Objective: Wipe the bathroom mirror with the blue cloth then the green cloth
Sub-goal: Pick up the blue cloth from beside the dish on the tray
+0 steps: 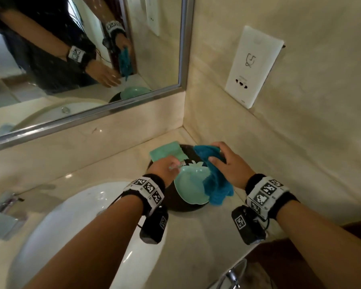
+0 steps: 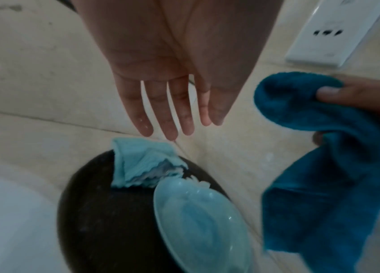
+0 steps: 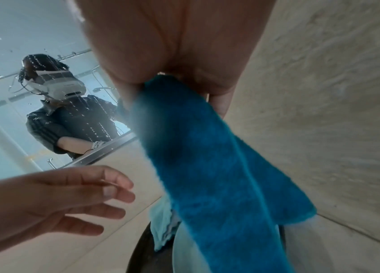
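My right hand (image 1: 223, 161) grips the blue cloth (image 1: 214, 180) by its upper end, and the rest hangs down over the right side of a pale green dish (image 1: 188, 184). In the right wrist view the blue cloth (image 3: 219, 166) drops from my closed fingers. My left hand (image 1: 165, 166) hovers open just above the folded green cloth (image 1: 165, 153), fingers straight in the left wrist view (image 2: 172, 118), holding nothing. The green cloth (image 2: 142, 162) lies on a dark round tray (image 2: 95, 212) behind the dish. The mirror (image 1: 71, 59) fills the upper left and shows water drops in the right wrist view.
A white basin (image 1: 81, 226) sits at the lower left with a tap (image 1: 6, 207) beside it. The tray stands in the counter's back corner against the beige wall (image 1: 300, 142). A white socket plate (image 1: 252, 65) is on the right wall.
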Motion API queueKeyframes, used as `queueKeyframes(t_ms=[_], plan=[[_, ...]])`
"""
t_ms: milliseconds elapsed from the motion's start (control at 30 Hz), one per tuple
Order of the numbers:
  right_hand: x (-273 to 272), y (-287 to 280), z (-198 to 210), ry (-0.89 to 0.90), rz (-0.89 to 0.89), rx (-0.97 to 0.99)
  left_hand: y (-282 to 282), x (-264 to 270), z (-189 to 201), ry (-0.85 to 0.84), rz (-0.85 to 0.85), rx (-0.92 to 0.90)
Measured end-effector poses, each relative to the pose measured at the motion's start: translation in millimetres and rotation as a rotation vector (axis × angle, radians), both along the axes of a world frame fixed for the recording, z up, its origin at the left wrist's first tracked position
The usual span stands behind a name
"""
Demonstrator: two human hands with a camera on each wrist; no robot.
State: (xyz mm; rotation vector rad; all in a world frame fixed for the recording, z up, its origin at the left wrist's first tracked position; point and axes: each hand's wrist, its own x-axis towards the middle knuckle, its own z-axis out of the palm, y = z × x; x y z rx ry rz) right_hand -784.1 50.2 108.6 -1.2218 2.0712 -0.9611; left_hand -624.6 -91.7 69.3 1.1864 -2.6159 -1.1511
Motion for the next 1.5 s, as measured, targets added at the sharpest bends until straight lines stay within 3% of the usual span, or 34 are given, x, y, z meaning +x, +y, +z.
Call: queueKeyframes(t_ms=[200,400,667,933,1333,1500], plan=[[-9.1,0.9,-27.6,0.104,0.005,0.049,1.4,-2.7,-52.2,-0.197,0.037,0.033],[-17.8,5.8,-56.2,0.225,-0.135,0.085,8.3,-14.5,-91.1,-0.266,0.080,0.135],[-25.6,18.8,-70.9,0.202,-0.174,0.094,13.2,-21.5,-113.5,-0.241,0.162,0.143],[-23.0,23.5,-67.1,0.145,-0.146,0.080,17.3,-15.6,-105.8,-0.071,0.351,0.304],[-16.3,10.5,-23.5,0.075,-0.077,-0.058,16.2,12.9,-42.9,0.138,0.407,0.438],[-4.1,-7.1,-0.6,0.189,0.084,-0.038,12.4,19.1,-17.3,0.175,0.458,0.442]])
